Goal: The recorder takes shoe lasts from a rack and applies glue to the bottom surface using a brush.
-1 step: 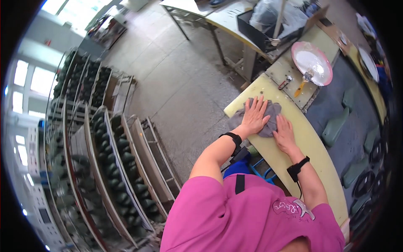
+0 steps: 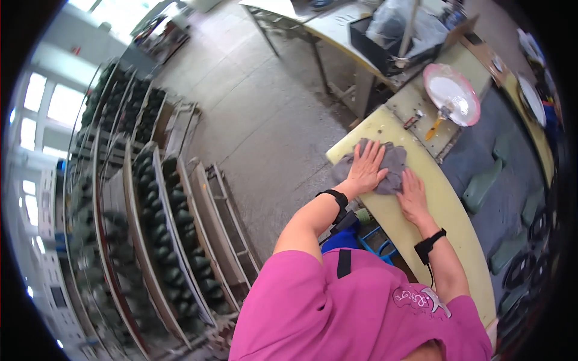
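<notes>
A crumpled grey cloth [image 2: 395, 160] lies on the pale yellow worktop [image 2: 448, 207], close to its far left corner. My left hand [image 2: 366, 171] rests flat on top of the cloth with its fingers spread. Beside it, my right hand [image 2: 413, 196] is stretched out at the cloth's right edge, its fingertips touching or very near the fabric. Neither hand is closed round anything. Some of the cloth is hidden under my left palm. Each wrist wears a black band.
Beyond the cloth stand a pink-rimmed basin [image 2: 453, 90] of white stuff, a yellow-handled brush [image 2: 435, 127] and a small red tool [image 2: 414, 119]. Dark green shaped pieces [image 2: 483, 185] lie on the grey surface at right. Racks [image 2: 162, 210] of green pieces fill the left.
The whole view has shifted slightly. My hands and the cloth keep nearly the same place on the worktop.
</notes>
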The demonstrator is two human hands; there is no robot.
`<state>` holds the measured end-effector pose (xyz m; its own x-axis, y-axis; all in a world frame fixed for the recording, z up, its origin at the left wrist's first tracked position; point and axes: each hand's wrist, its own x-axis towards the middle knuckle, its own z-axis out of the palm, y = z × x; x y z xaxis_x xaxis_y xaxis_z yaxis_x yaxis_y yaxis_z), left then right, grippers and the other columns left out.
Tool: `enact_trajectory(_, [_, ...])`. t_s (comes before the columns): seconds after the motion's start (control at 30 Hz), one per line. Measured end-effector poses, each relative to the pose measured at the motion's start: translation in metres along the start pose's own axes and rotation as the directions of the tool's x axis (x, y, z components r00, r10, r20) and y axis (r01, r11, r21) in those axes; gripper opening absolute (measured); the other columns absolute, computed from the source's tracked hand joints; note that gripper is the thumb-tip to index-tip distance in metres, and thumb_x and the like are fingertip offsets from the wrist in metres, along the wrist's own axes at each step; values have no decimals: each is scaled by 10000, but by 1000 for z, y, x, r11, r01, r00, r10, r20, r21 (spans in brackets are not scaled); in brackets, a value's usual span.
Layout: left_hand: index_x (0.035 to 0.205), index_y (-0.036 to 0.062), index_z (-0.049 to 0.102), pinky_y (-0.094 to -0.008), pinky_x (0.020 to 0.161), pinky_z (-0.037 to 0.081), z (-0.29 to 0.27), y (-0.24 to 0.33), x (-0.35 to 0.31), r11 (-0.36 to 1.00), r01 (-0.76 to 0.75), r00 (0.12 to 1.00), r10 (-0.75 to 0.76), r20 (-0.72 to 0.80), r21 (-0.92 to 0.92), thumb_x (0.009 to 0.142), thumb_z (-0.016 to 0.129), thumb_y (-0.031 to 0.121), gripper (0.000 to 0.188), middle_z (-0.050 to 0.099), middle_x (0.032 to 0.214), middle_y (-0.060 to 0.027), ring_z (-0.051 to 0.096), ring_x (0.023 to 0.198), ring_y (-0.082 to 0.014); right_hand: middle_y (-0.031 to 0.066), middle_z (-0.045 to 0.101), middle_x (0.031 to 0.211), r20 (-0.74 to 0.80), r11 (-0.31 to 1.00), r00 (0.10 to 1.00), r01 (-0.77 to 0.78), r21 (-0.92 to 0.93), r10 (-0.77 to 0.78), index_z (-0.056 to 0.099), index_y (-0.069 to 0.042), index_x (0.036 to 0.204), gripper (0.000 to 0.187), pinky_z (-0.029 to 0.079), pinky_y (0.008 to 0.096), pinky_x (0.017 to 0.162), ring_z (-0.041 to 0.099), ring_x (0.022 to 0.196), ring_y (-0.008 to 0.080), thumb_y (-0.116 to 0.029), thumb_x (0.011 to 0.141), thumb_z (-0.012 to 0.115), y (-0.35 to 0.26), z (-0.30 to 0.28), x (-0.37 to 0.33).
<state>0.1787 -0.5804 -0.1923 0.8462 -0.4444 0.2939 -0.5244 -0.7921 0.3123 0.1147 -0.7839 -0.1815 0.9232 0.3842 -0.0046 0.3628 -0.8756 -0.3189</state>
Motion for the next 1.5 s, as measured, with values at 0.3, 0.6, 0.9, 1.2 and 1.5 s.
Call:
enact_trajectory(0.3, [1268,69,391,-553,965,258,-69,10,-210,882,472,844,-449,294,-8,746,615,297,612,204,1399,-215,203,1298,-373,88,215,1437,6,972,1000,-28,-232,30,226,-77,1380,548,106,425,1078,159,1340,228,-300,900,366,27,8,-25])
enact_trajectory(0.6, [1191,37,477,-479,976,318,-165,-6,-360,489,872,488,-872,27,6,733,624,302,549,338,1313,-241,343,1217,-374,82,224,1433,41,968,995,-79,-240,91,218,-96,1385,538,114,440,1073,154,1339,231,-304,908,354,36,18,-20])
enact_trajectory(0.9, [1069,-54,547,-412,849,427,-235,-108,-499,108,919,-38,-932,-360,-378,712,614,287,498,581,984,-253,562,949,-358,130,587,1066,214,868,952,-289,405,217,525,5,1147,342,437,306,827,569,965,221,-177,858,539,29,-7,-31])
enact_trajectory(1.2, [1138,-122,351,-410,685,506,-279,-196,-568,-9,18,-833,-553,-10,-1000,686,705,389,769,469,1137,-244,542,941,-292,96,635,886,280,778,873,162,607,-400,565,22,1031,239,465,261,707,593,808,146,-139,855,545,-312,-5,53])
enact_trajectory(1.5, [1035,-119,346,-476,703,496,-286,-227,-560,-268,129,-985,-145,-92,-955,745,652,151,501,540,972,-315,580,867,-425,177,630,937,598,790,525,304,532,-605,561,10,1059,278,493,340,700,630,799,267,-173,852,534,-421,36,43])
